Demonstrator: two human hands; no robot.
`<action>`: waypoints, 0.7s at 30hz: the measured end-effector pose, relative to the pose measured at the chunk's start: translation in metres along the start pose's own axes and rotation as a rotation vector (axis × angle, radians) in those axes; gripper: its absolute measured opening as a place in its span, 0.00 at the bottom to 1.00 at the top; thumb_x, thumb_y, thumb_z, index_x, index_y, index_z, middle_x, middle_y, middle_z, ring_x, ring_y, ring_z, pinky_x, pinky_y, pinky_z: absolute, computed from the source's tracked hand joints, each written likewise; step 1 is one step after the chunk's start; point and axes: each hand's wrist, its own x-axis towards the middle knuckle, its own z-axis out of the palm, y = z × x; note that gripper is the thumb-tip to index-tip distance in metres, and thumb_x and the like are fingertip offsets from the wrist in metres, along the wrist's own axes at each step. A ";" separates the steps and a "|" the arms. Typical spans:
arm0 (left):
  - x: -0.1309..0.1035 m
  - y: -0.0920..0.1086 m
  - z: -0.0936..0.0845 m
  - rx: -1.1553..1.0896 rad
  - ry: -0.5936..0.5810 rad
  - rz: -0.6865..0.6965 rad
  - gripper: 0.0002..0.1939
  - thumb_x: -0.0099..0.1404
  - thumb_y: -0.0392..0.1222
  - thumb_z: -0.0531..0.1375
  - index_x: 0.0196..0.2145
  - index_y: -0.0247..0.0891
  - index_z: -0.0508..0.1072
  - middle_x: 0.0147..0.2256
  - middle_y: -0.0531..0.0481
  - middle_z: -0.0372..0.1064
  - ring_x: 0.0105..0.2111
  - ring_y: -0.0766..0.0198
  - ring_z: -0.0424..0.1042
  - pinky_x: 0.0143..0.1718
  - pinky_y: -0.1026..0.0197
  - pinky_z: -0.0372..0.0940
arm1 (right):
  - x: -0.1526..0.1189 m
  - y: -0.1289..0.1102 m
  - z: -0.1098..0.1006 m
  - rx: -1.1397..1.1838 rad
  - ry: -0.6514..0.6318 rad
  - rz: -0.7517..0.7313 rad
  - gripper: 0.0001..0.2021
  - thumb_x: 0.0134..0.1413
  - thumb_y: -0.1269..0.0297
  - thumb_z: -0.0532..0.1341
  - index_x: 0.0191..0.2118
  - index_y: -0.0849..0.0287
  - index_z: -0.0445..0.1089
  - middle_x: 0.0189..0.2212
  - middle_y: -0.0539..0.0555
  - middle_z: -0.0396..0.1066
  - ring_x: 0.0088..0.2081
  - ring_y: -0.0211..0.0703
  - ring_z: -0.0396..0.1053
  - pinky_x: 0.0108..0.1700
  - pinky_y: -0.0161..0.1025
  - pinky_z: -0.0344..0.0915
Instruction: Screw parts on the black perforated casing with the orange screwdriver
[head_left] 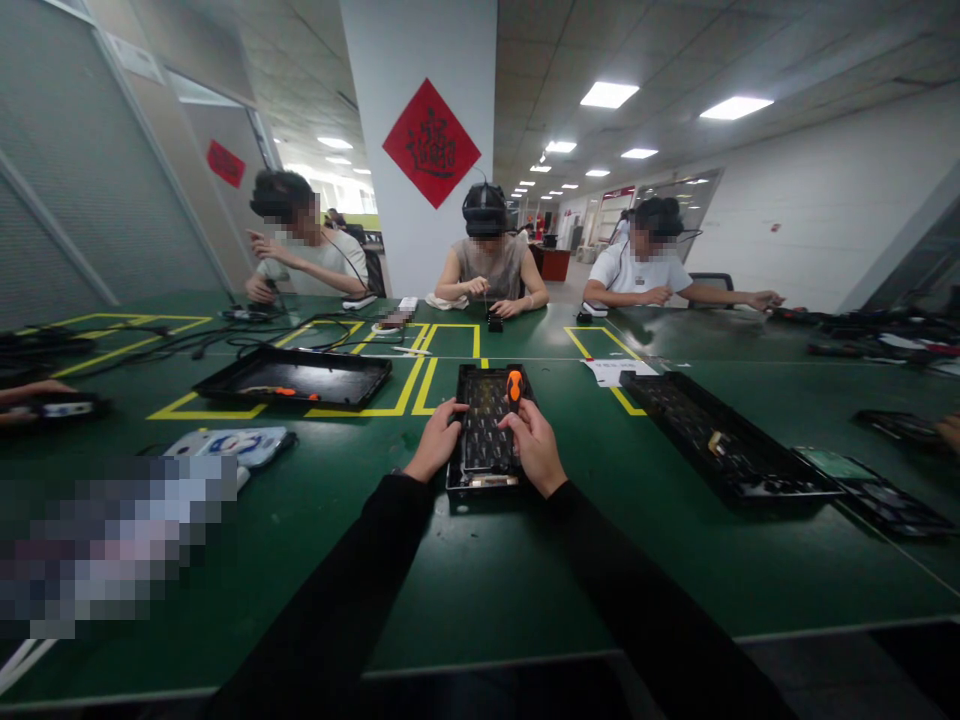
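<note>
A black tray (pixel 489 492) with a patterned floor lies on the green table straight in front of me. My left hand (pixel 436 440) grips its left wall, the fingertips over the rim. At the tray's right side my right hand (pixel 537 450) is closed, with an orange-and-black screwdriver (pixel 514 388) rising handle-up from between thumb and fingers. The screwdriver's tip is hidden. Inside the tray's near end lies a pale metallic strip (pixel 491 481). Small light marks or parts cover the tray floor, too small to make out.
Another black tray (pixel 330 395) with orange-handled tools stands left, and a long black tray (pixel 720 450) right. A phone in a patterned case (pixel 232 445) lies near left. White paper (pixel 619 372) and cables (pixel 300 330) lie farther off. Three people sit opposite; other hands show at both edges.
</note>
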 end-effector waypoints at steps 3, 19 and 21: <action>0.000 0.000 0.000 0.007 -0.003 0.005 0.21 0.52 0.31 0.49 0.42 0.37 0.71 0.54 0.45 0.60 0.57 0.56 0.56 0.60 0.50 0.49 | 0.000 0.000 0.000 -0.006 0.006 0.000 0.13 0.53 0.64 0.53 0.44 0.58 0.65 0.28 0.50 0.69 0.28 0.38 0.64 0.30 0.34 0.61; -0.001 0.000 0.000 -0.004 -0.001 -0.005 0.20 0.52 0.30 0.50 0.42 0.37 0.71 0.54 0.46 0.61 0.57 0.57 0.56 0.60 0.50 0.48 | -0.002 -0.002 0.002 0.043 -0.035 -0.001 0.16 0.51 0.60 0.58 0.46 0.58 0.63 0.34 0.52 0.70 0.31 0.38 0.68 0.33 0.36 0.66; -0.001 0.001 0.000 -0.001 -0.003 -0.003 0.20 0.52 0.30 0.50 0.42 0.37 0.71 0.54 0.46 0.60 0.57 0.57 0.56 0.60 0.50 0.48 | -0.002 -0.001 0.001 0.004 -0.023 0.005 0.17 0.50 0.60 0.59 0.46 0.58 0.64 0.34 0.52 0.69 0.29 0.38 0.67 0.32 0.35 0.66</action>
